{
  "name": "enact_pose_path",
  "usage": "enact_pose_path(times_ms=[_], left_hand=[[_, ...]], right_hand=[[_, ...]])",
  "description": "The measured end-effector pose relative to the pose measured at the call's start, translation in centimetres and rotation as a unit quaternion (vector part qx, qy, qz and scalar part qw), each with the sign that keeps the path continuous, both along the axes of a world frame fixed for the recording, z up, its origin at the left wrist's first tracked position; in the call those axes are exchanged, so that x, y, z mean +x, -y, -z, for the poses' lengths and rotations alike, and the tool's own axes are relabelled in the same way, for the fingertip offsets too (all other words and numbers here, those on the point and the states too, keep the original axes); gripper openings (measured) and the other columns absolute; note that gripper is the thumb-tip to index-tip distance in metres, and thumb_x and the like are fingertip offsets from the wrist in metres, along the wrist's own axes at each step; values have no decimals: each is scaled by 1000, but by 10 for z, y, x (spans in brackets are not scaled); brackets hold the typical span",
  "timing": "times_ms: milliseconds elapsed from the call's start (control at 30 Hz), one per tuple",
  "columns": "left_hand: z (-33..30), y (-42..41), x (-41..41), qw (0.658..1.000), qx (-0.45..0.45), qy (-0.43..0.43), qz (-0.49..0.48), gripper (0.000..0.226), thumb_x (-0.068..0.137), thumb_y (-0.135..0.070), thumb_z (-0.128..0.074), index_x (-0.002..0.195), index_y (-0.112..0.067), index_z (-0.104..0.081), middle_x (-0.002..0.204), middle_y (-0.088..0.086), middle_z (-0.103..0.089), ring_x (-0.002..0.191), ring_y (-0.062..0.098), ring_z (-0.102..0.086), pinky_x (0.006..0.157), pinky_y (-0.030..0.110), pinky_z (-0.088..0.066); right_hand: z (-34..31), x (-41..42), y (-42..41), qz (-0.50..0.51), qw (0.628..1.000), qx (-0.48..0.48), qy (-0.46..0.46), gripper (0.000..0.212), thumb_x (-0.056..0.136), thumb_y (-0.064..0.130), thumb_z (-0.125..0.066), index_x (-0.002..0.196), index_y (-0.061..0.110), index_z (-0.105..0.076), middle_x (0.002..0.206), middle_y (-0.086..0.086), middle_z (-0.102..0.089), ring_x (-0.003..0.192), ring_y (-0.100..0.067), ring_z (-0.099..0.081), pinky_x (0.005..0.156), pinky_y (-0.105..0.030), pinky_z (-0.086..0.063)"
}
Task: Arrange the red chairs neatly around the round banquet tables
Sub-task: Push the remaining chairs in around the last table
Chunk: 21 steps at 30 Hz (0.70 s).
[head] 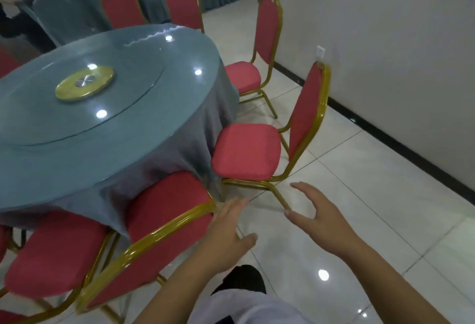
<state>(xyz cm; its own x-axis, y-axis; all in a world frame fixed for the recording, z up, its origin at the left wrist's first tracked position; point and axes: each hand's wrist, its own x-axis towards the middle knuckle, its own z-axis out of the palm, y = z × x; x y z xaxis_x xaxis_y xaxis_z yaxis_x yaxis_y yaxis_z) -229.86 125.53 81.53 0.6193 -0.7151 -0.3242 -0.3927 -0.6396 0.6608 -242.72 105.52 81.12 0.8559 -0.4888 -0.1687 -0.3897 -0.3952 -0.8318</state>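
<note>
A round banquet table point(108, 128) with a grey-blue cloth and a glass turntable fills the left. Red chairs with gold frames ring it. The nearest chair point(164, 223) is pushed under the cloth, its back toward me. My left hand point(226, 233) hangs open just right of that chair's back, fingers straight, holding nothing. My right hand point(316, 218) is open in the air, fingers spread, below a second chair point(249, 151) that faces the table. A third chair point(246, 77) stands farther back, and another seat point(54, 254) sits at lower left.
A white wall point(398, 49) with a dark skirting runs along the right, leaving a strip of glossy tiled floor point(359, 195). Two more red chairs point(123, 7) stand behind the table. Another covered table with clutter and dark bags sits at the top left.
</note>
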Motion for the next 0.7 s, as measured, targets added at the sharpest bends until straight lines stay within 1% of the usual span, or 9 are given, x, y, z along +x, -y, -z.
enact_pose_path(times_ms=[100, 167, 200, 233, 300, 367, 533, 600, 700], left_hand=[[5, 47, 12, 1000, 10, 4, 18, 80, 88, -40, -68, 154, -37, -23, 161, -12, -17, 148, 12, -15, 119, 46, -26], [13, 82, 21, 999, 5, -12, 31, 84, 87, -42, -68, 155, -38, -18, 161, -14, -17, 148, 12, -16, 120, 46, -26], [18, 101, 26, 999, -2, -25, 38, 86, 87, -42, -69, 155, -40, -16, 161, -15, -16, 148, 11, -16, 120, 46, -26], [22, 121, 31, 998, -7, -37, 42, 88, 86, -42, -70, 154, -41, -14, 161, -16, -15, 148, 11, -16, 120, 46, -26], [29, 164, 45, 997, -5, -54, 46, 90, 86, -42, -71, 155, -40, -13, 161, -16, -14, 148, 12, -16, 120, 44, -25], [36, 212, 66, 997, 4, -66, 45, 95, 85, -44, -73, 155, -38, -10, 162, -13, -14, 148, 14, -16, 120, 43, -25], [41, 328, 126, 994, -11, -109, 6, 106, 82, -44, -76, 156, -37, -1, 164, -9, -9, 150, 21, -12, 119, 46, -23], [46, 368, 149, 991, -17, -132, -9, 108, 77, -45, -79, 155, -39, -4, 162, -9, -16, 148, 22, -18, 118, 50, -27], [57, 419, 177, 992, -23, -124, -25, 111, 59, -56, -82, 149, -48, -17, 149, -9, -38, 136, 23, -40, 106, 52, -44]], right_hand=[[2, -1, 35, 29, 1000, -6, -1, 55, 88, 44, -68, 130, 56, -34, 127, 40, -30, 113, 14, -34, 98, -19, -29], [5, 2, 60, 45, 999, -6, -5, 57, 88, 44, -68, 134, 52, -35, 133, 34, -30, 118, 12, -31, 94, -9, -28], [6, 5, 74, 48, 999, -7, -10, 58, 88, 44, -68, 135, 52, -35, 135, 32, -30, 121, 10, -29, 95, -7, -30], [7, 10, 89, 49, 999, -13, -17, 59, 88, 45, -68, 135, 53, -34, 137, 30, -30, 124, 9, -27, 99, -10, -28], [8, 23, 123, 44, 998, -26, -33, 60, 87, 48, -68, 133, 58, -31, 143, 28, -30, 129, 7, -26, 108, -23, -27], [5, 38, 159, 45, 997, -34, -53, 61, 86, 50, -68, 136, 57, -32, 152, 24, -28, 138, 1, -27, 114, -32, -28], [-21, 93, 260, 30, 991, -69, -107, 67, 87, 51, -66, 145, 48, -32, 159, 17, -25, 145, -8, -25, 117, -39, -28], [-30, 119, 297, 22, 988, -86, -127, 69, 87, 52, -66, 146, 47, -30, 160, 16, -23, 146, -10, -24, 116, -40, -28], [-38, 152, 347, 14, 984, -106, -141, 71, 87, 50, -66, 147, 46, -29, 161, 15, -20, 147, -12, -23, 117, -42, -28]])
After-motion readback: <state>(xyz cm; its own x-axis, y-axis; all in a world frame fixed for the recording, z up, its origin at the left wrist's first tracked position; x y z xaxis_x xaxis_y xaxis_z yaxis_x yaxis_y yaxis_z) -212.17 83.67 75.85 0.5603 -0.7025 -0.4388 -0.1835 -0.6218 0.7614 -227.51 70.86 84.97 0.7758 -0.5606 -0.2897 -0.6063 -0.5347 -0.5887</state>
